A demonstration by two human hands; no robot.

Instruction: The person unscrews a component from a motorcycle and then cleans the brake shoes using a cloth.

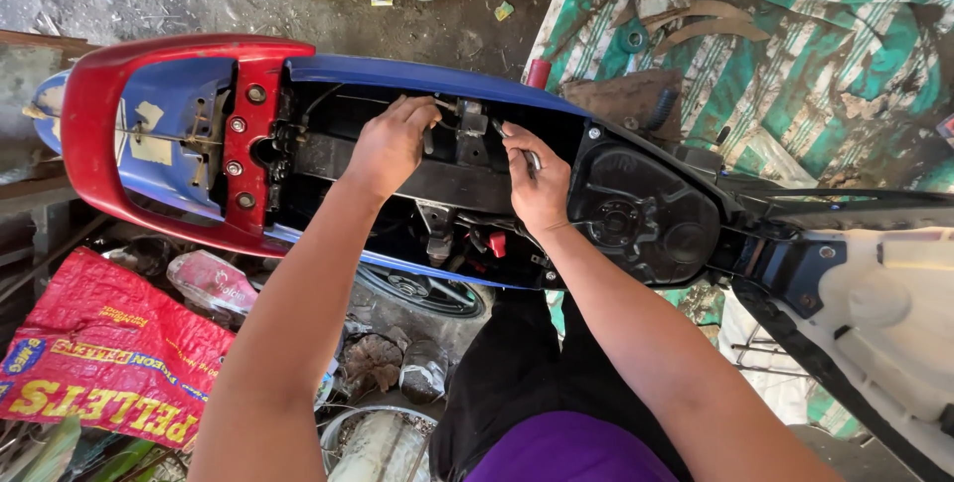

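Landmark: the open under-seat bay (437, 184) of a blue and red motorbike. Left of the bay, low on the floor, lies a red printed sack (109, 358); nearer the bay, below it, sits a round metal basin (373, 437) whose contents cannot be made out. Inside the bay, at its upper edge, the left hand (390, 144) is curled, fingertips pinching a thin wire (437, 104). Just right of that hand, the right hand (537, 184) is closed on a slim metal tool (522, 149) beside a small bracket (470, 124). Right of the bay lies green striped sheeting (795, 65).
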